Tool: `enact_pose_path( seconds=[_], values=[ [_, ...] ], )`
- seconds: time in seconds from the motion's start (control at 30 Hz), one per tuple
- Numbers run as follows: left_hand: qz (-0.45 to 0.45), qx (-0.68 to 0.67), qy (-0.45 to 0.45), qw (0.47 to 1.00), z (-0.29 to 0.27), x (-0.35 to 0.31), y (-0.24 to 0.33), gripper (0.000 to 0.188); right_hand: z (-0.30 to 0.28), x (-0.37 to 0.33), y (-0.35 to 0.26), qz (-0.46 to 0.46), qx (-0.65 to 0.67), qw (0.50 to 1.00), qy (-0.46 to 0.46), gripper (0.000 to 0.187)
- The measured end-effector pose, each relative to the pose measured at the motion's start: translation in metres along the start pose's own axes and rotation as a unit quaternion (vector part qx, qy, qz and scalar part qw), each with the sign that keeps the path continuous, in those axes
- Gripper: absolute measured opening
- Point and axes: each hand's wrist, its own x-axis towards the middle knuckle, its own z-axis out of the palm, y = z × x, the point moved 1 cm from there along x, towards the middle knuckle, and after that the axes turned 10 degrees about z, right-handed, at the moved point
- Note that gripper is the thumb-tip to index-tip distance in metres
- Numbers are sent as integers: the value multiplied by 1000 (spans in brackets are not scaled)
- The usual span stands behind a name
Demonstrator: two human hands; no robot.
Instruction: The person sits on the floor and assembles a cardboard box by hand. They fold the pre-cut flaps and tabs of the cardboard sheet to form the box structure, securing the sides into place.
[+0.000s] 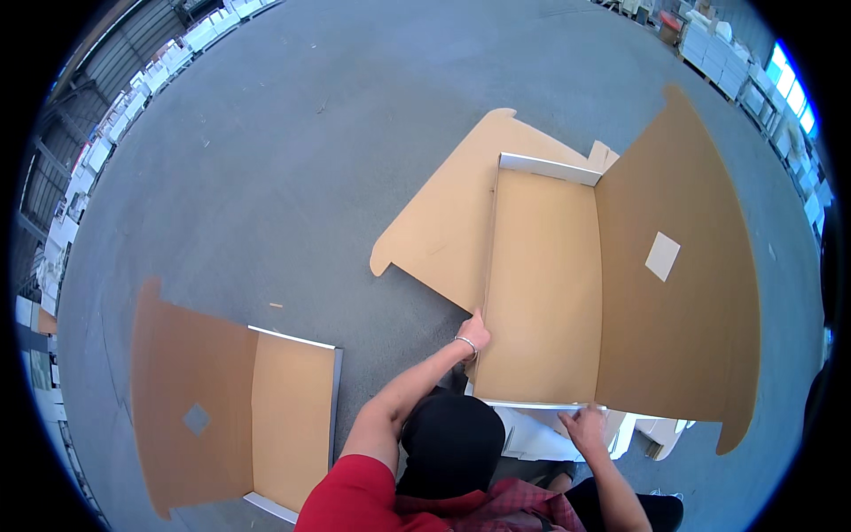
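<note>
In front of me lies an open cardboard box (545,284), brown inside with low white outer walls. Its tall lid (691,337) stands folded back on the right, with a pale square patch on it. My left hand (475,333) is closed on the box's left wall near the front corner. At the front wall, close to the right corner, my right hand (586,429) has its fingers curled against the white edge; its fingertips are partly hidden. A flat cardboard blank (448,217) with rounded tabs sticks out beneath the box on the left.
Another open box (292,412) sits on the grey floor (266,177) at lower left, its lid (191,381) leaning outward. White and cardboard pieces (532,434) lie under the near box. Stacked white goods (714,58) line the far edges. A small scrap (276,305) lies on the floor.
</note>
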Motion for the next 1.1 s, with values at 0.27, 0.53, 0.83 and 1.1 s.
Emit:
enact_pose_path(
  seconds=[0.27,0.53,0.83,1.1],
  values=[
    [52,-78,35,995,-11,-47,79,61,66,19,-28,265,821,488,-136,60],
    [74,-58,148,985,-52,-72,126,66,9,50,-67,191,901,389,-18,46],
    [123,-446,244,852,-127,-137,160,78,-131,122,-123,-61,794,601,-69,45],
    [91,-708,240,658,-179,-198,85,40,-221,116,-285,-279,545,769,-186,53]
  ],
)
